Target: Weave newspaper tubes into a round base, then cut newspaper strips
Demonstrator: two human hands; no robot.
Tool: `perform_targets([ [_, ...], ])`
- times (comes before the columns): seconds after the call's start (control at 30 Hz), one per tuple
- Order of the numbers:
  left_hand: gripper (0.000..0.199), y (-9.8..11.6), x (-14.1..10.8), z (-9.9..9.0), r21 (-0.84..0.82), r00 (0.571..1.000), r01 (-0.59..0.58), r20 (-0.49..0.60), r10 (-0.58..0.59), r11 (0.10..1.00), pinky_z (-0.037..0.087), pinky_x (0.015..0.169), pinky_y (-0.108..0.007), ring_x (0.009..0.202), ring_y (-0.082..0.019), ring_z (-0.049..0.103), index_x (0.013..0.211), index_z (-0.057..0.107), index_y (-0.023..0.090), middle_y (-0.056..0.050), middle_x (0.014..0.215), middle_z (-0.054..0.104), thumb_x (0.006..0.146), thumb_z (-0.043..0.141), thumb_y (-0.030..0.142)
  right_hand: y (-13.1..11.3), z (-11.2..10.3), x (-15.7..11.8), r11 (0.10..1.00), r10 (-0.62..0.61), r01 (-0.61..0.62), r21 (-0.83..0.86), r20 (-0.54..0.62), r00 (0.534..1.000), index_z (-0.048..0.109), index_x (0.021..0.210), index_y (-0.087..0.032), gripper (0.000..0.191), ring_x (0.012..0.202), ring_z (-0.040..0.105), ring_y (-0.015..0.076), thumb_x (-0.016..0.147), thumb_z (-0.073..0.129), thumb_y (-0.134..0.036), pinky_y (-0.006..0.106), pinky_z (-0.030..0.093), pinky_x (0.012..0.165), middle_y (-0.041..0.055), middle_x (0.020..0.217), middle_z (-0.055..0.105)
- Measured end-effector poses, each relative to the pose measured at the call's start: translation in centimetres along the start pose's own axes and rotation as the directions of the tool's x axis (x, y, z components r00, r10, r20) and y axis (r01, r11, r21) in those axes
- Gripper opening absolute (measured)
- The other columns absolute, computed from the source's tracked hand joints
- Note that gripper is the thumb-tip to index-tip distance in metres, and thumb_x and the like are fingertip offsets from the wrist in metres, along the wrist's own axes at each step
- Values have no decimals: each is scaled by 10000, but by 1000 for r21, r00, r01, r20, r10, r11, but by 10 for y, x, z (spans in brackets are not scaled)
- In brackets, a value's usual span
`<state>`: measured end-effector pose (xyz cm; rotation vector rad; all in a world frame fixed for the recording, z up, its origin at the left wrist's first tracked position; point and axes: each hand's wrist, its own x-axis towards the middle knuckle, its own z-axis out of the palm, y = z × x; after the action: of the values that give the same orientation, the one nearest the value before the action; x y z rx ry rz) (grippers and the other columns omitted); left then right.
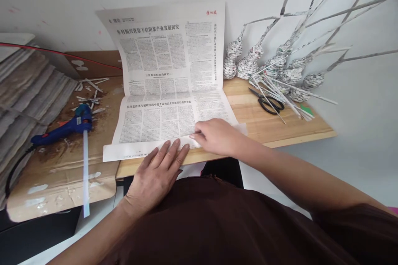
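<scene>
A newspaper sheet (152, 120) lies on the wooden board, its far half standing up against the wall. Its near edge is turned over into a pale folded strip (124, 152) along the board's front edge. My left hand (160, 167) is open, its fingertips resting flat on that strip. Just to its right, my right hand (214, 136) is curled closed and presses on the strip, the thumb pointing left. Whatever may be inside its curled fingers is hidden from this angle.
Black-handled scissors (270, 103) and a bundle of paper sticks (287, 97) lie right, before several woven paper gourds (248, 66). A blue glue gun (66, 129) rests on stained cardboard (62, 174) at left. Stacked newspapers (21, 87) stand far left.
</scene>
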<state>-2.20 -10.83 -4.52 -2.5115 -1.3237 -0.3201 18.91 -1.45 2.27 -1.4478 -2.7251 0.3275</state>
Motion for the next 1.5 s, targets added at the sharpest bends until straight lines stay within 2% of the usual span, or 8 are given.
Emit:
perform_targets([
  [0.13, 677, 0, 0, 2, 22, 1000, -11, -14, 11, 1000, 469, 1044, -438, 1340, -279, 503, 1569, 209, 287, -76, 1514, 450, 959, 498, 234, -25, 15, 10, 998, -39, 36, -54, -58, 998, 619, 1026, -154, 256, 761, 670, 218, 990, 427, -320, 320, 389, 613, 80, 849, 733],
  [0.27, 661, 0, -1, 4, 63, 999, -38, 8, 37, 997, 489, 1031, -450, 1349, -290, 491, 1569, 222, 246, -96, 1530, 417, 961, 480, 223, -29, 25, 7, 994, -45, 33, -109, -107, 993, 565, 1091, -137, 273, 742, 679, 230, 1025, 392, -337, 317, 376, 597, 88, 854, 728],
  [0.47, 672, 0, 0, 3, 54, 1000, -14, 14, 13, 998, 494, 1029, -440, 1352, -292, 486, 1569, 222, 271, -87, 1545, 395, 954, 491, 224, -8, 27, -2, 988, -19, 4, -155, -97, 995, 550, 1100, -144, 324, 721, 661, 209, 1029, 396, -420, 304, 338, 591, 84, 865, 724],
  [0.63, 715, 2, 1, 1, 24, 999, 5, 46, -6, 1000, 480, 1047, -444, 1353, -306, 483, 1570, 192, 331, -62, 1559, 385, 942, 515, 215, 18, 30, -15, 984, 21, -48, -169, -156, 988, 556, 1097, -151, 358, 757, 646, 205, 1037, 351, -438, 301, 327, 602, 86, 964, 709],
  [0.83, 733, 3, 3, -1, 26, 997, 5, 73, -7, 1000, 463, 1059, -437, 1340, -312, 495, 1570, 183, 347, -64, 1553, 406, 937, 529, 216, 41, 29, -34, 973, 152, -179, -143, -180, 972, 540, 1185, -149, 356, 785, 644, 222, 1027, 357, -410, 305, 343, 622, 106, 1072, 694],
  [0.97, 694, 4, 4, 0, 110, 995, -30, 93, 20, 994, 479, 1034, -426, 1334, -301, 499, 1576, 179, 310, -86, 1539, 430, 960, 490, 241, 53, 25, -44, 941, 233, -262, -214, -151, 961, 530, 1226, -137, 349, 776, 643, 249, 1019, 354, -357, 325, 360, 645, 118, 1047, 688],
  [1.2, 739, 7, 6, 1, 107, 989, -31, 150, 15, 994, 485, 1009, -455, 1332, -328, 485, 1583, 121, 308, -113, 1523, 446, 951, 494, 228, 64, 25, -55, 857, 355, -401, -323, -194, 915, 520, 1279, -136, 364, 815, 647, 282, 999, 350, -294, 367, 392, 733, 143, 1129, 673],
  [1.5, 749, 9, 9, -3, 125, 982, -57, 184, 33, 990, 481, 1007, -472, 1326, -331, 477, 1586, 106, 290, -124, 1505, 457, 942, 478, 197, 74, 30, -65, 799, 352, -440, -410, -274, 895, 493, 1355, -123, 420, 787, 637, 260, 1001, 310, -253, 395, 419, 760, 156, 1071, 660],
])
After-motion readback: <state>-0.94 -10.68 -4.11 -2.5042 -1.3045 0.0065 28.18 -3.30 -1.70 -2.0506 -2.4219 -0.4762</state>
